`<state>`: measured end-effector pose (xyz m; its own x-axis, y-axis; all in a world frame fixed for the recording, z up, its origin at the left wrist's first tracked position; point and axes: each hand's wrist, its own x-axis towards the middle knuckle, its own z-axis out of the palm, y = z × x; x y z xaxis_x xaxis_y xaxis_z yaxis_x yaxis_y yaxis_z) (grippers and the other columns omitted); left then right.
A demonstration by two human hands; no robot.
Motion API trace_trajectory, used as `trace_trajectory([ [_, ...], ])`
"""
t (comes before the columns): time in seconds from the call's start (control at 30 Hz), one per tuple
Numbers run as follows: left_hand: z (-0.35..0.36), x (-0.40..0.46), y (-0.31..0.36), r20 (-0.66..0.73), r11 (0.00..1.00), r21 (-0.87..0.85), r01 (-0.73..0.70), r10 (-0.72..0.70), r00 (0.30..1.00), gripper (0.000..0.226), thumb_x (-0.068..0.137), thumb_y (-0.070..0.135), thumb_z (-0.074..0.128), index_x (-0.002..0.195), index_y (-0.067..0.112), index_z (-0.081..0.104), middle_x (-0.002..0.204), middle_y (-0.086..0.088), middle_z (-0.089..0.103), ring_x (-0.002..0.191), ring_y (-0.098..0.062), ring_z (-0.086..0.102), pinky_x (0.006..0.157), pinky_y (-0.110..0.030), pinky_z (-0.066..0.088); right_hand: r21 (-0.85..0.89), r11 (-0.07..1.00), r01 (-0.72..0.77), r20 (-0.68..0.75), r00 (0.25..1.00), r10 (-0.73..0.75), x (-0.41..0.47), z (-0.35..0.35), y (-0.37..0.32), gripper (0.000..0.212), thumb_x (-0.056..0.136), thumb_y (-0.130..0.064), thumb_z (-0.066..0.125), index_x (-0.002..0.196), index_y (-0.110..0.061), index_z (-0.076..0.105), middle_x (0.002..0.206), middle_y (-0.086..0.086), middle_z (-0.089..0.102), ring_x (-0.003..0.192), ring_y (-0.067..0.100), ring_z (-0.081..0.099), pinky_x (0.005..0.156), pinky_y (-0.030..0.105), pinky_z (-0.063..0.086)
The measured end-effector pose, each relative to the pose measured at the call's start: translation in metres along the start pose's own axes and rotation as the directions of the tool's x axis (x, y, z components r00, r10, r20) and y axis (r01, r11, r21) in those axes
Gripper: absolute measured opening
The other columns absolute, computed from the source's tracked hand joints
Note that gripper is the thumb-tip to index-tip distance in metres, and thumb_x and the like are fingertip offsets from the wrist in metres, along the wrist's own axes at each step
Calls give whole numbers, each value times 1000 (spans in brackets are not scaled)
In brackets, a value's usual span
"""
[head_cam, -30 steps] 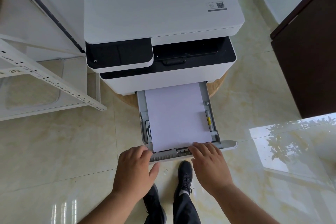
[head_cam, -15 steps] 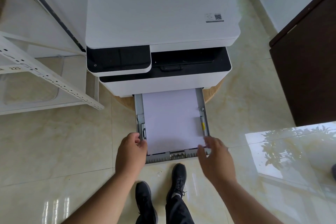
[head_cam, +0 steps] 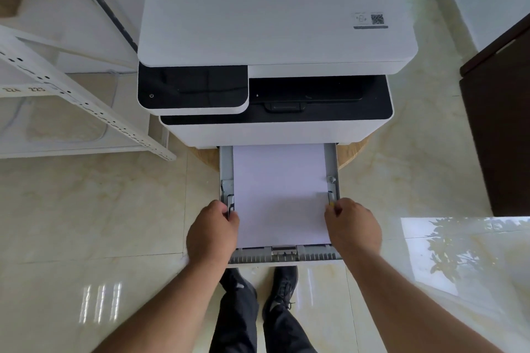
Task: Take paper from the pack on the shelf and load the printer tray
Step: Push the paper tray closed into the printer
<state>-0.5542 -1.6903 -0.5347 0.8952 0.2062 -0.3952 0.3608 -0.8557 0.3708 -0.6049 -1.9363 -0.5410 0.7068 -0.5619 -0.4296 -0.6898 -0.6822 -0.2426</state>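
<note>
A white and black printer [head_cam: 275,37] stands on a round wooden stand. Its grey paper tray [head_cam: 286,256] is pulled out toward me, with a flat stack of white paper [head_cam: 279,195] lying in it. My left hand [head_cam: 212,232] grips the tray's left side at the left paper guide. On the opposite side, my right hand [head_cam: 352,228] holds the right edge, fingertips on the yellow-tipped right guide. The paper pack is not in view.
A white metal shelf frame [head_cam: 86,112] stands to the left of the printer. A dark brown cabinet [head_cam: 504,129] is at the right. My feet in black shoes [head_cam: 282,286] stand on the glossy tiled floor just under the tray's front edge.
Both hands have moved from the tray's front edge forward to its two sides and closed on the side guides. The view has moved closer to the printer.
</note>
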Motion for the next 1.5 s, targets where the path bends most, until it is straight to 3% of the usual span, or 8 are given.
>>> trace_trajectory([
  [0.47,7,4,-8,-8,996,13,-89,89,996,20,97,33,64,86,16,62,82,-1,67,66,-26,63,56,-32,47,-2,1000,1,-23,1000,-1,2,4,0,28,96,-25,46,72,-17,58,67,-1,59,58,22,53,51,28,35],
  [0.73,2,-5,-24,61,981,-87,-173,179,982,37,96,41,68,123,15,67,108,1,67,89,-20,65,79,-37,57,-5,992,124,31,992,-123,-8,-7,8,25,92,-27,47,68,-21,50,71,-2,57,66,23,52,53,30,37],
  [0.87,-5,-25,-55,34,923,84,-377,375,926,67,91,53,67,143,13,57,140,-4,63,124,-24,60,100,-38,55,-62,966,252,31,968,-251,-31,-17,28,34,96,-41,55,124,-25,66,120,-2,70,116,27,59,96,38,50],
  [1.0,-2,-47,-81,161,848,295,-440,410,898,103,80,83,48,154,12,48,155,-4,54,137,-25,56,110,-41,49,-170,940,295,157,950,-270,-50,-19,53,77,93,-66,48,157,-24,38,158,-5,47,145,21,42,117,36,37],
  [1.1,0,-53,-86,220,800,358,-481,428,876,102,84,71,57,162,11,33,159,-2,50,139,-24,55,117,-39,42,-215,918,335,258,925,-277,-55,-16,59,98,87,-79,40,164,-23,21,165,-7,37,151,19,36,122,35,32],
  [1.23,0,-51,-81,208,773,433,-464,416,885,93,85,53,71,161,14,33,132,4,70,117,-20,68,116,-39,43,-270,889,368,295,911,-288,-55,-14,57,110,85,-74,52,167,-18,6,161,-5,42,149,21,37,122,36,30],
  [1.37,4,-43,-84,202,748,493,-444,398,895,81,67,47,89,138,15,65,85,4,79,79,-17,77,101,-42,56,-352,867,354,239,929,-282,-55,-10,55,101,89,-61,61,165,-17,12,155,-4,50,143,22,44,118,35,34],
  [1.5,4,-39,-85,228,737,496,-459,399,888,75,70,49,88,134,17,66,83,6,79,75,-16,76,97,-40,57,-394,856,335,220,939,-266,-54,-8,53,73,95,-49,61,155,-21,30,140,-8,63,132,19,56,111,33,40],
])
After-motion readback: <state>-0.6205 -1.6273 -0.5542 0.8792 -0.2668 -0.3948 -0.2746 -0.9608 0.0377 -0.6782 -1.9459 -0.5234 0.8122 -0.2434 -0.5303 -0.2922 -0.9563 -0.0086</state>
